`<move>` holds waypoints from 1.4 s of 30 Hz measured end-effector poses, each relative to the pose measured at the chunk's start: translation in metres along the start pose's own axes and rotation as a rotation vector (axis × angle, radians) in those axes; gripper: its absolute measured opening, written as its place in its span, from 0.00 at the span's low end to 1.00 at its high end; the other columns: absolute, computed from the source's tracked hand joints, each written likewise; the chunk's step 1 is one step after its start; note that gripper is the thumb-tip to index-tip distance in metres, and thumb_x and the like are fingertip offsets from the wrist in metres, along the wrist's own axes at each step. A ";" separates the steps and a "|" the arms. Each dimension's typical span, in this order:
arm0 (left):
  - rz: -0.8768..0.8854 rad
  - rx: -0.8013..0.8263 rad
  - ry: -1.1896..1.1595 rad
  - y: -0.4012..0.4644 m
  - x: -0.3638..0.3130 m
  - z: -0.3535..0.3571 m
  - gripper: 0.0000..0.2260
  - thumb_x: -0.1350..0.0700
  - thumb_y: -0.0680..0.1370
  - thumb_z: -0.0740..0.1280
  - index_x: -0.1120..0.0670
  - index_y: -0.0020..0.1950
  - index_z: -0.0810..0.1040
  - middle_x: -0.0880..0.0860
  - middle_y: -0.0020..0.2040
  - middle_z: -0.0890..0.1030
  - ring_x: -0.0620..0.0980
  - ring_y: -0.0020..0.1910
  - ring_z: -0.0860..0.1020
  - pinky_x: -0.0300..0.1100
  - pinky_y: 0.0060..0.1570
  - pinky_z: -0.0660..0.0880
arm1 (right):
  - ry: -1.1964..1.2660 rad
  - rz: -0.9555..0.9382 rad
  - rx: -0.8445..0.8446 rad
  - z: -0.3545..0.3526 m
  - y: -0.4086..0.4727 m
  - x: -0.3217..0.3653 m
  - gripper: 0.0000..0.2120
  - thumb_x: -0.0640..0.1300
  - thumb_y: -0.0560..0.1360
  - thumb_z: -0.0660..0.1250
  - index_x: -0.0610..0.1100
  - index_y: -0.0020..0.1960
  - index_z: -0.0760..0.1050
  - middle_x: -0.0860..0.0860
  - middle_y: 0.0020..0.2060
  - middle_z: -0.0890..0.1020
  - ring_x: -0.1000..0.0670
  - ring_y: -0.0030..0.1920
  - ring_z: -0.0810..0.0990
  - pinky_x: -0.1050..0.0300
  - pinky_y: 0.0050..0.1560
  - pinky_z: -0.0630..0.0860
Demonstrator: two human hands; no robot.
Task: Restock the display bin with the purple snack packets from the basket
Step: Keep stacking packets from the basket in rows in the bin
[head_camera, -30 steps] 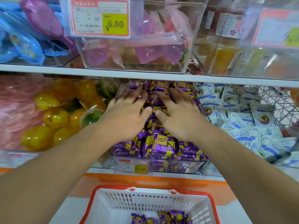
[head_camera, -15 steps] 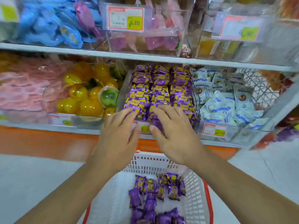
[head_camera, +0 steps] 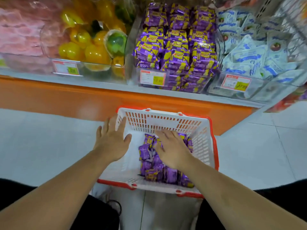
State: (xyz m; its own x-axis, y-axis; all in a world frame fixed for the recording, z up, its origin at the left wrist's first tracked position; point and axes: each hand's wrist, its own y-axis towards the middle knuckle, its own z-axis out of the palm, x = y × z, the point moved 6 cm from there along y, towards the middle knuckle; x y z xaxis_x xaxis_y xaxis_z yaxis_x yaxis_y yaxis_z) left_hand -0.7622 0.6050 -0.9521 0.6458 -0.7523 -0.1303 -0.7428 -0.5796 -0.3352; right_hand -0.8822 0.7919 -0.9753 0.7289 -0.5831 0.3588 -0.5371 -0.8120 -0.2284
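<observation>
Over a white basket [head_camera: 201,140] of purple snack packets [head_camera: 150,170], the right hand [head_camera: 172,151] rests flat on them, grip released, left hand [head_camera: 113,143] spread loose above the rim.

Shelf [head_camera: 116,87] w/ orange front carries clear bins side by side: yellow jelly cups [head_camera: 93,47], display bin [head_camera: 172,80] full of purple snack packets [head_camera: 176,40], white-blue packets [head_camera: 252,53]. Basket [head_camera: 211,146] sits on pale tile floor [head_camera: 41,138] below.

Purple packets [head_camera: 150,165] heaped in basket [head_camera: 204,146]
</observation>
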 end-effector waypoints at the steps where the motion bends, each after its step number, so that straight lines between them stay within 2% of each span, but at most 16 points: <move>1: -0.033 0.043 0.013 0.003 0.005 0.006 0.31 0.37 0.84 0.48 0.42 0.83 0.37 0.52 0.83 0.35 0.56 0.82 0.36 0.60 0.80 0.42 | 0.014 0.027 0.050 0.015 0.000 -0.006 0.32 0.60 0.81 0.49 0.48 0.81 0.62 0.45 0.78 0.67 0.39 0.76 0.63 0.46 0.78 0.59; 3: -0.069 0.136 0.015 0.009 0.012 0.020 0.32 0.35 0.84 0.46 0.41 0.82 0.32 0.51 0.82 0.31 0.54 0.81 0.31 0.61 0.80 0.40 | 0.034 0.054 0.140 0.043 0.001 -0.013 0.28 0.57 0.84 0.54 0.51 0.82 0.59 0.47 0.79 0.64 0.39 0.77 0.60 0.45 0.78 0.58; 8: -0.064 0.253 0.026 0.011 0.011 0.060 0.35 0.30 0.81 0.45 0.39 0.80 0.31 0.46 0.79 0.24 0.54 0.75 0.21 0.63 0.78 0.35 | 0.073 0.033 0.296 0.102 0.008 -0.012 0.28 0.55 0.84 0.56 0.54 0.83 0.56 0.49 0.81 0.61 0.40 0.78 0.59 0.46 0.79 0.56; 12: -0.084 0.264 0.080 0.012 0.008 0.068 0.38 0.25 0.77 0.42 0.39 0.81 0.31 0.48 0.80 0.26 0.56 0.72 0.17 0.64 0.76 0.32 | 0.108 0.039 0.423 0.144 0.006 -0.011 0.29 0.56 0.84 0.58 0.57 0.83 0.56 0.51 0.81 0.60 0.40 0.77 0.60 0.45 0.77 0.59; 18: -0.095 0.257 0.110 0.014 0.008 0.069 0.41 0.22 0.73 0.38 0.39 0.81 0.33 0.50 0.82 0.30 0.57 0.71 0.16 0.65 0.75 0.31 | 0.051 -0.002 0.592 0.184 0.005 -0.014 0.28 0.57 0.83 0.57 0.57 0.82 0.58 0.52 0.79 0.66 0.40 0.72 0.64 0.45 0.74 0.63; 21: -0.091 0.247 0.112 0.014 0.008 0.069 0.41 0.22 0.73 0.37 0.39 0.81 0.34 0.50 0.82 0.31 0.57 0.71 0.16 0.66 0.75 0.31 | 0.002 -0.047 0.594 0.185 0.010 -0.017 0.25 0.55 0.82 0.61 0.54 0.78 0.67 0.50 0.73 0.74 0.42 0.69 0.68 0.46 0.71 0.66; 26: -0.099 0.267 0.093 0.013 0.007 0.068 0.41 0.22 0.73 0.37 0.39 0.81 0.33 0.49 0.82 0.31 0.57 0.70 0.15 0.66 0.75 0.31 | -0.037 -0.072 0.492 0.180 0.013 -0.016 0.15 0.46 0.76 0.69 0.54 0.62 0.76 0.50 0.52 0.82 0.44 0.58 0.71 0.50 0.55 0.69; 30: -0.115 0.288 0.055 0.014 0.004 0.064 0.38 0.24 0.76 0.40 0.39 0.82 0.37 0.49 0.82 0.31 0.57 0.71 0.16 0.66 0.75 0.31 | 0.236 -0.018 0.398 0.150 0.017 -0.009 0.17 0.46 0.75 0.71 0.54 0.63 0.79 0.51 0.54 0.83 0.46 0.56 0.78 0.51 0.57 0.75; 32: -0.124 0.277 0.046 0.015 0.000 0.055 0.34 0.29 0.80 0.43 0.42 0.84 0.44 0.49 0.83 0.33 0.59 0.74 0.20 0.66 0.76 0.32 | 0.410 0.035 0.345 0.120 0.023 -0.004 0.19 0.48 0.75 0.72 0.54 0.65 0.79 0.55 0.54 0.83 0.50 0.52 0.80 0.57 0.53 0.75; 34: -0.113 0.233 0.061 0.018 -0.007 0.042 0.30 0.35 0.83 0.48 0.46 0.82 0.57 0.51 0.84 0.39 0.61 0.79 0.30 0.64 0.77 0.35 | 0.492 0.051 0.295 0.084 0.033 0.003 0.20 0.47 0.75 0.74 0.55 0.66 0.78 0.57 0.53 0.80 0.55 0.46 0.77 0.60 0.48 0.72; 36: -0.084 0.174 0.001 0.025 -0.019 0.018 0.26 0.40 0.83 0.50 0.51 0.75 0.70 0.56 0.83 0.55 0.60 0.82 0.50 0.60 0.79 0.47 | 0.604 0.063 0.255 0.041 0.043 0.010 0.19 0.43 0.75 0.74 0.57 0.63 0.78 0.55 0.51 0.79 0.54 0.42 0.77 0.56 0.45 0.75; 37: -0.054 0.146 -0.081 0.028 -0.027 0.002 0.24 0.42 0.83 0.52 0.53 0.69 0.76 0.58 0.78 0.66 0.58 0.76 0.64 0.55 0.75 0.60 | 0.653 0.068 0.225 0.016 0.047 0.013 0.20 0.41 0.74 0.74 0.58 0.62 0.79 0.54 0.50 0.78 0.53 0.39 0.77 0.53 0.46 0.77; 38: -0.018 0.130 -0.184 0.030 -0.035 -0.017 0.22 0.44 0.83 0.53 0.55 0.61 0.80 0.60 0.69 0.76 0.57 0.66 0.74 0.50 0.64 0.70 | 0.688 0.067 0.189 -0.010 0.050 0.016 0.20 0.40 0.73 0.74 0.59 0.60 0.79 0.53 0.49 0.77 0.53 0.39 0.77 0.52 0.47 0.78; 39: 0.013 0.123 -0.281 0.031 -0.045 -0.038 0.19 0.47 0.83 0.55 0.57 0.54 0.80 0.60 0.59 0.81 0.57 0.56 0.78 0.47 0.52 0.73 | 0.720 0.058 0.156 -0.036 0.051 0.020 0.21 0.39 0.73 0.74 0.59 0.60 0.81 0.52 0.48 0.76 0.52 0.38 0.76 0.52 0.45 0.77; 40: 0.033 0.118 -0.363 0.031 -0.052 -0.057 0.16 0.49 0.84 0.57 0.58 0.49 0.80 0.60 0.54 0.82 0.58 0.51 0.78 0.47 0.46 0.72 | 0.760 0.045 0.130 -0.061 0.050 0.024 0.21 0.37 0.73 0.75 0.57 0.60 0.81 0.51 0.47 0.76 0.51 0.38 0.75 0.53 0.44 0.75; 42: 0.052 0.091 -0.548 0.028 -0.063 -0.098 0.13 0.50 0.82 0.62 0.57 0.48 0.81 0.59 0.49 0.84 0.58 0.50 0.81 0.50 0.49 0.76 | 0.847 0.006 0.093 -0.112 0.044 0.032 0.22 0.34 0.73 0.76 0.51 0.62 0.80 0.50 0.45 0.77 0.50 0.39 0.76 0.54 0.46 0.73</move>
State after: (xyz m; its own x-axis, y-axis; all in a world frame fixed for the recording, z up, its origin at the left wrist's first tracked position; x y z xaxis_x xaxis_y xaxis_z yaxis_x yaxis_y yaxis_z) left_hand -0.8411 0.6050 -0.8616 0.6238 -0.4922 -0.6071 -0.7738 -0.4983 -0.3911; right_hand -0.9303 0.7401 -0.8727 0.1421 -0.4009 0.9050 -0.4757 -0.8295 -0.2928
